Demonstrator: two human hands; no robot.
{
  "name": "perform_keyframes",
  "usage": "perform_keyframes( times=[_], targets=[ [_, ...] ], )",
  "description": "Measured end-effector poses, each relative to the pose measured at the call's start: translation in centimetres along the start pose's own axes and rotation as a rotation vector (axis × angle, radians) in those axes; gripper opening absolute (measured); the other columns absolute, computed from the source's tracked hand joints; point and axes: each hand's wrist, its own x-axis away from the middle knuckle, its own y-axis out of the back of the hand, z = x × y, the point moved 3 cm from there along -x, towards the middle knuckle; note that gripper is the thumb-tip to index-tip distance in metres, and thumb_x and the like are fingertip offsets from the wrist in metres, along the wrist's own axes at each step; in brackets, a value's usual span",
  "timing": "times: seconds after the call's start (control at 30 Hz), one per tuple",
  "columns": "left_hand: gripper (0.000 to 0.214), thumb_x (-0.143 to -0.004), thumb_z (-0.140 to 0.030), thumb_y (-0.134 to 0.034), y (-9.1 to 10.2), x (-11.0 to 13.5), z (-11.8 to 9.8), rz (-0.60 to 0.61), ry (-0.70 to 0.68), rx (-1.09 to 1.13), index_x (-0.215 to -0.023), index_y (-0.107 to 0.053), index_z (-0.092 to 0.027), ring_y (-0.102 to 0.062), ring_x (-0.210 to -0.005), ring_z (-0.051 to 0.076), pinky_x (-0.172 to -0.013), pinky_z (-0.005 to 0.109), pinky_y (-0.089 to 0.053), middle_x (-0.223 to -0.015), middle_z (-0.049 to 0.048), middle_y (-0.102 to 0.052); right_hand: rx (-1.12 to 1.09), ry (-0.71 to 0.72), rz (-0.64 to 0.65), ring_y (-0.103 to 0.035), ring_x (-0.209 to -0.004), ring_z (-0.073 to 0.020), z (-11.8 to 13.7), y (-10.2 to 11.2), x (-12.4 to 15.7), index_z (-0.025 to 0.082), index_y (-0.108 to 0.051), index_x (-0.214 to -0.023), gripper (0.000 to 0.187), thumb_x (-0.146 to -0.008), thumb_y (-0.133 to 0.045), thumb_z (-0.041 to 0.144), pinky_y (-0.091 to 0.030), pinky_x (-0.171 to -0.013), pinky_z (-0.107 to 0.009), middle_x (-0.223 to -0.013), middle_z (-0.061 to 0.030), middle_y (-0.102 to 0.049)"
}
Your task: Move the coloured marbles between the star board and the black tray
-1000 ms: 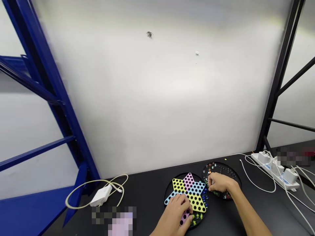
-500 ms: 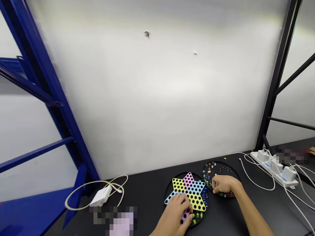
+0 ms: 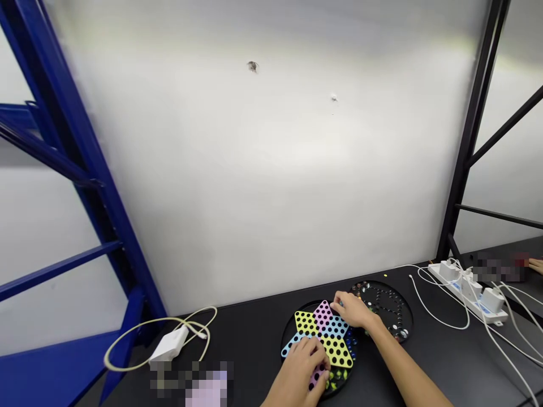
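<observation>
A star-shaped Chinese checkers board (image 3: 337,351) with pink, yellow and blue points full of holes lies over a round black tray. My left hand (image 3: 302,364) is curled over its near side, thumb and fingers around the near pink point. Green and yellow marbles (image 3: 338,375) show beside that thumb, and blue marbles (image 3: 351,342) along the right rim. At the far right of the star, my right hand (image 3: 351,308) is closed in a pinch near the pink and blue points; whatever its fingertips hold is hidden. Beneath its wrist is part of a second round black tray (image 3: 388,299) with marbles.
A white power strip (image 3: 470,294) with plugs and loose white cables stands at the right. On the left lie a white adapter (image 3: 168,343) and a coiled cable (image 3: 127,327). A blue metal frame (image 3: 91,164) rises at the left, a black post (image 3: 466,147) at the right.
My right hand has moved left from the second tray to the star board's far right side. My left hand stays on the board. The view has shifted slightly.
</observation>
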Motion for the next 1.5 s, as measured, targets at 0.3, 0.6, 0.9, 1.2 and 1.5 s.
perform_keyframes(
  times=[0.3, 0.6, 0.9, 1.2, 1.5],
  targets=[
    [0.007, -0.088, -0.022, -0.051, -0.1, 0.2, -0.1, 0.01, 0.021, 0.018, -0.091, -0.057, -0.024, -0.051, -0.095, 0.019, -0.086, 0.032, -0.039, -0.101, 0.0019, -0.059, 0.42, 0.015, -0.09, -0.066, -0.087, -0.0241, 2.4, -2.8, -0.3, 0.016, -0.056, -0.108, 0.028, -0.098, -0.032, 0.026, -0.041, -0.072, -0.031, -0.097, -0.0126, -0.068],
    [0.007, -0.088, -0.023, -0.052, 0.1, 0.5, -0.4, -0.005, 0.029, 0.032, -0.092, -0.057, -0.024, -0.051, -0.096, 0.02, -0.088, 0.033, -0.041, -0.103, 0.0022, -0.059, 0.382, 0.068, -0.213, -0.052, -0.092, -0.0221, 1.8, -3.3, 0.3, 0.019, -0.054, -0.095, 0.019, -0.085, -0.042, 0.009, -0.039, -0.075, -0.031, -0.101, -0.0088, -0.056],
    [0.007, -0.088, -0.022, -0.053, 0.4, 0.4, -0.7, 0.014, 0.043, 0.044, -0.092, -0.057, -0.024, -0.051, -0.097, 0.019, -0.089, 0.033, -0.04, -0.103, 0.0016, -0.058, 0.178, 0.126, -0.321, -0.049, -0.089, -0.0201, 1.7, -2.9, 0.7, 0.021, -0.052, -0.092, 0.02, -0.084, -0.039, 0.008, -0.038, -0.079, -0.031, -0.097, -0.0057, -0.053],
    [0.005, -0.089, -0.024, -0.053, 0.0, 0.5, -0.4, -0.01, 0.004, 0.042, -0.092, -0.057, -0.024, -0.052, -0.097, 0.02, -0.088, 0.033, -0.041, -0.102, 0.0017, -0.058, 0.172, -0.275, -0.421, -0.053, -0.103, -0.0227, -6.1, 3.9, 1.4, 0.019, -0.058, -0.104, 0.026, -0.091, -0.036, 0.019, -0.039, -0.084, -0.032, -0.112, -0.0103, -0.058],
    [0.007, -0.089, -0.025, -0.052, 0.1, 0.6, -0.5, -0.004, 0.005, 0.045, -0.093, -0.058, -0.024, -0.051, -0.096, 0.02, -0.088, 0.034, -0.041, -0.103, 0.0025, -0.058, 0.045, -0.232, -0.196, -0.058, -0.069, -0.016, -7.0, 5.9, 6.3, 0.021, -0.057, -0.076, 0.029, -0.092, -0.044, 0.041, -0.034, -0.062, -0.025, -0.075, -0.002, -0.064]
  ],
)
